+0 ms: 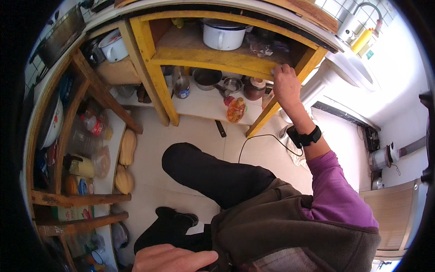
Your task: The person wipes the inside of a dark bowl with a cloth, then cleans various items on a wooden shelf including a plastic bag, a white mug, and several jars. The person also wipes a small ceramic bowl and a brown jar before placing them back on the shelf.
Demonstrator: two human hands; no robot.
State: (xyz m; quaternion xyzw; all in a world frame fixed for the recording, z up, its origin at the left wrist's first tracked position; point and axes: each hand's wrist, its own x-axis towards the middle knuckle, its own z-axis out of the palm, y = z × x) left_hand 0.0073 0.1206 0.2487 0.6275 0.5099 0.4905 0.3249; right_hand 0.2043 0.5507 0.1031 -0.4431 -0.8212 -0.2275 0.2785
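My right hand [287,81] reaches out to the yellow wooden rail [238,66] of a shelf unit, near its right post. The fingers are closed on a small pale thing [273,72], mostly hidden, at the rail. Low at the bottom edge, my left hand [175,258] is close to my dark-trousered leg, its index finger stretched out; its underside is hidden. Above the rail stands a white enamel pot [224,38]. On the low shelf are a glass bottle [181,86], a dark pan [206,78], a small metal bowl [232,84], a brown jar [254,89] and a bottle of orange liquid [237,110].
Wooden shelves [81,200] with bottles and jars run along the left, beside squashes [127,148] on the floor. A black-handled tool [220,128] and a thin cable [260,136] lie on the tiles. A white washbasin [353,73] is at the upper right.
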